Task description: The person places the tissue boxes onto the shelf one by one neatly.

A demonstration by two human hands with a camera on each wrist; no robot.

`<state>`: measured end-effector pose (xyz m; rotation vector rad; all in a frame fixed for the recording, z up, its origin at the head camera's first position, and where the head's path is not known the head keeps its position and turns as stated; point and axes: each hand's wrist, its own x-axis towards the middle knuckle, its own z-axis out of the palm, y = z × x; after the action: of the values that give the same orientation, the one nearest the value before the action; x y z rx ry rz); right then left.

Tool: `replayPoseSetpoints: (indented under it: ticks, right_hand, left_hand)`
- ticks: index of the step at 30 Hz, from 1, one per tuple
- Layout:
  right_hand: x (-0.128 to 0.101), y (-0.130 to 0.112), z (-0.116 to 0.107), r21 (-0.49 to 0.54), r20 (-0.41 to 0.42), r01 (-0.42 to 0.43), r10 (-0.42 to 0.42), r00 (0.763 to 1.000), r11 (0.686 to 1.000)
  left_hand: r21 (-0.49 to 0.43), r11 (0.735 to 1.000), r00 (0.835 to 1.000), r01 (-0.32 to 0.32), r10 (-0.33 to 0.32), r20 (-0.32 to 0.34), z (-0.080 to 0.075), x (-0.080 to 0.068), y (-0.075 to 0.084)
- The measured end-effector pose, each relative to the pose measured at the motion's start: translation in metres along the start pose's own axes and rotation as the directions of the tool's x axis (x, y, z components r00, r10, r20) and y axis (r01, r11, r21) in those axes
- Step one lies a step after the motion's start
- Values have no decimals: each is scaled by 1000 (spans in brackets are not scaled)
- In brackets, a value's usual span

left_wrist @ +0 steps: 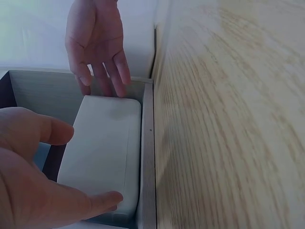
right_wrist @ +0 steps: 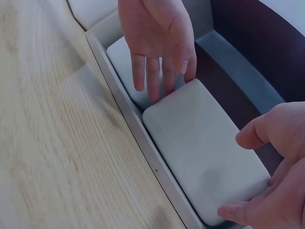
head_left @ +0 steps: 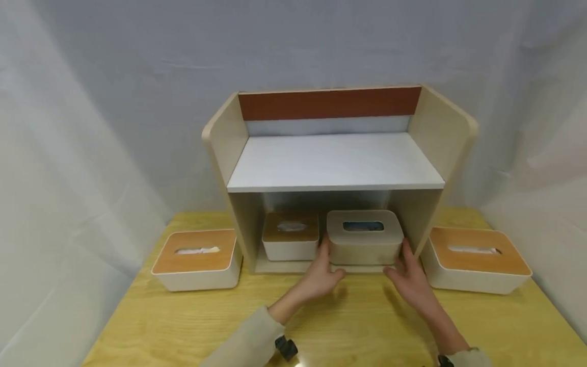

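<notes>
A cream tissue box (head_left: pixel 365 253) with an oval slot in its top sits in the lower compartment of a small two-tier desk shelf (head_left: pixel 335 160). My left hand (head_left: pixel 317 278) is at the box's left side, fingers extended along it and thumb toward the front. At its right side is my right hand (head_left: pixel 411 283), with the fingers also reaching back along the edge. In the right wrist view the left fingertips touch the end of the cream box (right_wrist: pixel 205 148). A white tissue box with a brown lid (head_left: pixel 291 237) stands just left of it in the same compartment.
Two white tissue boxes with orange-brown wooden lids flank the shelf, one at left (head_left: pixel 197 260) and one at right (head_left: pixel 479 260). All stand on a yellow wood-grain table (head_left: pixel 348 321). Pale cloth (head_left: pixel 114 102) hangs behind and at the sides.
</notes>
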<state>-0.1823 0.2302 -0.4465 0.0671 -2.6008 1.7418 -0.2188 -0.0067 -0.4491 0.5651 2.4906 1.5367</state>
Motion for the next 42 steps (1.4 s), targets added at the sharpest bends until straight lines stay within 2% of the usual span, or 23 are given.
replayPoseSetpoints:
  ticks: [3, 7, 16, 25, 32, 37, 42]
  right_hand:
    - [-1, 0, 0, -9, 10, -4, 4, 1000, 1000]
    - [-3, 1, -2, -31, 13, -33, 34, 999, 999]
    - [0, -1, -4, 20, 7, 22, -22, 1000, 1000]
    - [-13, -13, -2, -41, 39, -9, 10, 999, 999]
    - [-23, -20, 9, -22, 87, 30, -28, 996, 999]
    - [-25, -26, 17, -34, 127, 62, -57, 990, 997]
    - [-26, -31, 27, -28, 158, 95, -89, 983, 995]
  left_hand:
    - [1, 1000, 1000, 2, -2, -12, 0, -3, 0]
    - [11, 1000, 1000, 1, -1, 6, 2, -6, 2]
    - [38, 998, 998, -58, 56, 30, -2, -6, 5]
    - [51, 998, 999, -35, 34, 38, -9, -20, 11]
    - [17, 1000, 998, -7, 6, 57, -21, -34, 16]
    - [8, 1000, 997, -22, 21, 73, -30, -43, 22]
    - [13, 1000, 994, -27, 25, 102, -34, -46, 28]
